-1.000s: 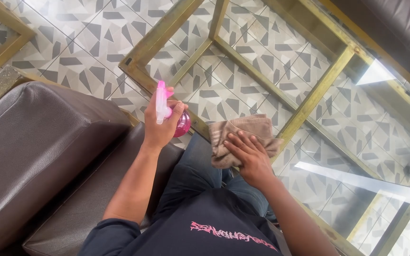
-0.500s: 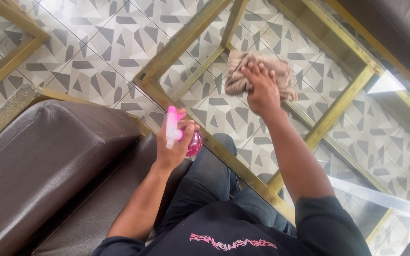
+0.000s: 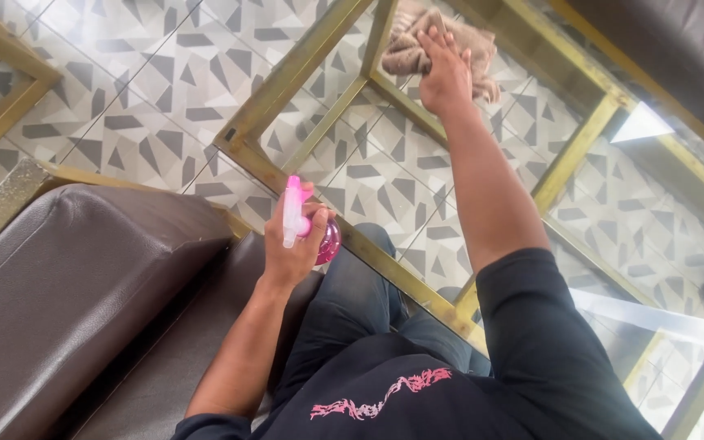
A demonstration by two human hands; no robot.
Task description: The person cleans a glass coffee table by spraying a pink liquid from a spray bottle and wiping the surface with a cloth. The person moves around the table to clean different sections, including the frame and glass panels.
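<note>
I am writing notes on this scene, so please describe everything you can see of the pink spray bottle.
The pink spray bottle is small, with a rounded, see-through, deep pink body and a lighter pink, partly whitish trigger head on top. It looks like plastic. It stands roughly upright in the air, above the near edge of the glass table and beside the brown sofa. Only the left hand touches it, wrapped around its neck and body, hiding most of the lower part. How much liquid it holds cannot be seen.

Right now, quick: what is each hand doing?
Left hand: closed around a pink spray bottle.
Right hand: fingers spread, pressing a brown cloth flat on the glass table.
</note>
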